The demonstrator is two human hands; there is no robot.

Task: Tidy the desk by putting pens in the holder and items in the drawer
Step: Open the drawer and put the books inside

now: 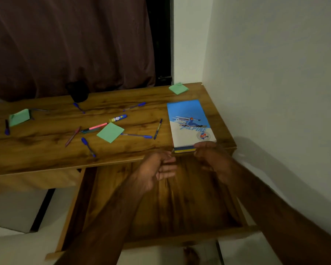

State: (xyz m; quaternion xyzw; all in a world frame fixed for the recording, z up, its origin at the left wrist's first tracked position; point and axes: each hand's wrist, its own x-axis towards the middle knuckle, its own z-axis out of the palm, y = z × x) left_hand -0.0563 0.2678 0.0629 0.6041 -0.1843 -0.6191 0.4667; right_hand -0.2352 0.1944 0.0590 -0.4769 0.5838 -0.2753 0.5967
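Observation:
A stack of notebooks (189, 121) with a blue skiing cover lies at the desk's right front edge. My right hand (212, 159) grips the stack's near end, thumb on top. My left hand (157, 167) hovers with relaxed fingers just left of that end, holding nothing. Below both hands the wooden drawer (161, 207) stands pulled out, with nothing visible inside. Several blue pens (88, 147) lie scattered over the desk (46, 150), along with a pink highlighter (96, 127) and a blue-and-yellow marker (118, 118). The black pen holder (77, 91) stands at the back.
Green sticky-note pads lie at the middle (110, 132), far left (19, 117) and back right (178, 88). A white wall (275, 92) closes the right side, and a dark curtain (65, 44) hangs behind the desk.

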